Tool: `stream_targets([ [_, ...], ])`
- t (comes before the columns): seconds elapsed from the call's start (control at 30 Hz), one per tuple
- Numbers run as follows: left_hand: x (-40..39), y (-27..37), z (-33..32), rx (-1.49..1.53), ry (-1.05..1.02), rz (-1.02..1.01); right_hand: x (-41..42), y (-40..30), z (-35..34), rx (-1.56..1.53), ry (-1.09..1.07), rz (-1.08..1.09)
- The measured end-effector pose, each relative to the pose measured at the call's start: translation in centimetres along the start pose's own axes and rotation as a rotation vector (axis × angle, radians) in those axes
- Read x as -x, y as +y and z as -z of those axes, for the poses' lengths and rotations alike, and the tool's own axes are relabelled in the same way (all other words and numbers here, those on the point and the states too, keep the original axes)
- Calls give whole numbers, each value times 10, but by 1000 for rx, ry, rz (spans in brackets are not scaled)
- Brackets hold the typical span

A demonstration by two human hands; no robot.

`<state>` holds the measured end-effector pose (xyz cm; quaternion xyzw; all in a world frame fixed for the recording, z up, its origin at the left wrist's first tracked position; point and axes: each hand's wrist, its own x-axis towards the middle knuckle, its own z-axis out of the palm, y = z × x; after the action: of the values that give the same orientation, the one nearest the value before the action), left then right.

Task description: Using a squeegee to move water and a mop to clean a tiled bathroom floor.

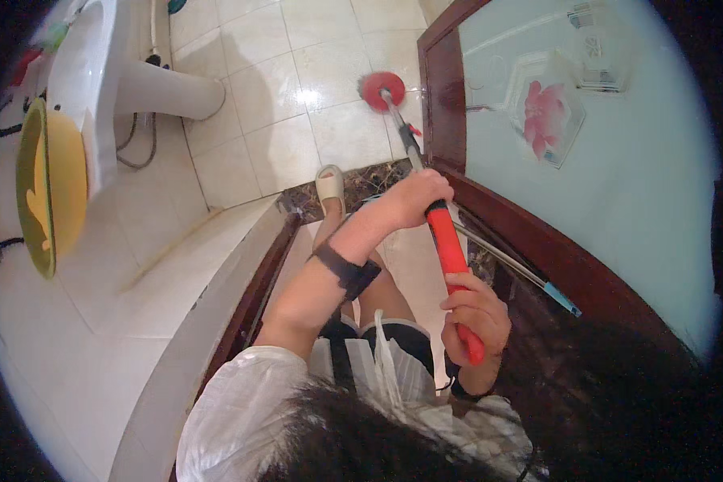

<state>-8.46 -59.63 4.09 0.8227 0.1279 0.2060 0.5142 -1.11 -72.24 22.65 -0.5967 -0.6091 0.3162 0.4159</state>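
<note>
A long-handled floor scrubber slants across the head view, its round red brush head (384, 91) resting on the pale floor tiles near the door. My left hand (420, 196) grips the upper metal pole just beyond the red grip sleeve (449, 241). Lower on that sleeve, close to its rounded end, my right hand (477, 316) is wrapped around it. A black band circles my left wrist. Both hands are on the same handle, and the pole passes over a dark marble threshold (367, 181).
A white pedestal washbasin (169, 90) stands at the left, with a yellow-green plastic basin (69, 181) beside it. The brown-framed frosted glass door (626, 181) is at the right. A thin pole with a blue end (561, 299) leans along its frame. A sandalled foot (330, 184) is on the threshold.
</note>
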Motion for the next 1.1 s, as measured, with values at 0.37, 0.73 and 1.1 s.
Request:
stream_targets([
  [0.37,27,12,-62,2,-447,171,61,8,5,17,97,-169],
  [0.73,78,3,-45,-134,-762,372,103,15,-36,-99,-13,-237],
  [1.1,62,-81,0,-493,-711,246,71,84,-100,-178,206,-131],
])
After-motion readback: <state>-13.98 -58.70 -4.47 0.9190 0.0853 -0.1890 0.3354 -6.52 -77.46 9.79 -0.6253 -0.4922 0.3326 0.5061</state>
